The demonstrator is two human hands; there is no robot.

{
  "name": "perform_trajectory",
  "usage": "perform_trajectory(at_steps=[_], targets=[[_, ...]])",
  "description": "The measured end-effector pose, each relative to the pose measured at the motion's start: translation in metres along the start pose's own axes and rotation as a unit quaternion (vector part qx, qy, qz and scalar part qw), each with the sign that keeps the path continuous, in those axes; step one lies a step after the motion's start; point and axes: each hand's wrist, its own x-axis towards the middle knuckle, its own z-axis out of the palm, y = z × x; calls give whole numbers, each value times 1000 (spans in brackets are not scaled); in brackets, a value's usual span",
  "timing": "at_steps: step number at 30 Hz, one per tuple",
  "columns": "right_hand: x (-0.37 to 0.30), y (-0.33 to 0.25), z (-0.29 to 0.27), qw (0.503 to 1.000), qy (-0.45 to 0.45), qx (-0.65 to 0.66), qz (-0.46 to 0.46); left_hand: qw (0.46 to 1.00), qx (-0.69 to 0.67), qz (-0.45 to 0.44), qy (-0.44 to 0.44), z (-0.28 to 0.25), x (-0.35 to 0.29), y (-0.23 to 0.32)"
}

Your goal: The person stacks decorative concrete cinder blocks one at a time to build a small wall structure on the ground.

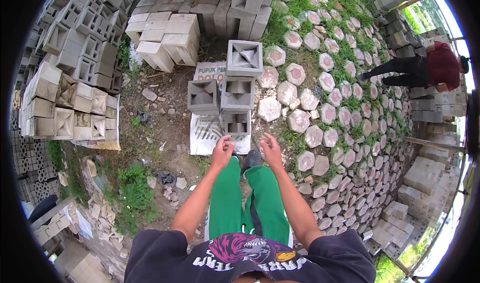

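Before me stands a group of grey concrete vent blocks on a printed white sack point(200, 145). The nearest block point(237, 115) shows a square frame with an opening inside. Behind it are a second block point(237, 93) and a taller-looking one point(245, 58) with a twisted inner web; another block point(202, 96) sits at their left. My left hand point(222, 152) is by the near block's left front corner, fingers loosely bent and apart; contact cannot be made out. To that block's right, my right hand point(271, 150) has its fingers spread. Both hands hold nothing.
Pale blocks point(167, 40) are stacked behind at the left, with more block stacks point(75, 108) further left. Hexagonal pavers point(299, 120) cover grassy ground at the right. Over there, a person point(435, 67) in a dark red shirt stands by more stacks. Rubble point(100, 208) lies lower left.
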Motion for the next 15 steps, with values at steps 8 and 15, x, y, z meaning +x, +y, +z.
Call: perform_trajectory(at_steps=[8,15], targets=[[208,52,27,998,26,-56,-6,989,128,67,42,21,193,-74],[369,136,53,970,72,-190,-131,955,209,120,172,38,342,-169]])
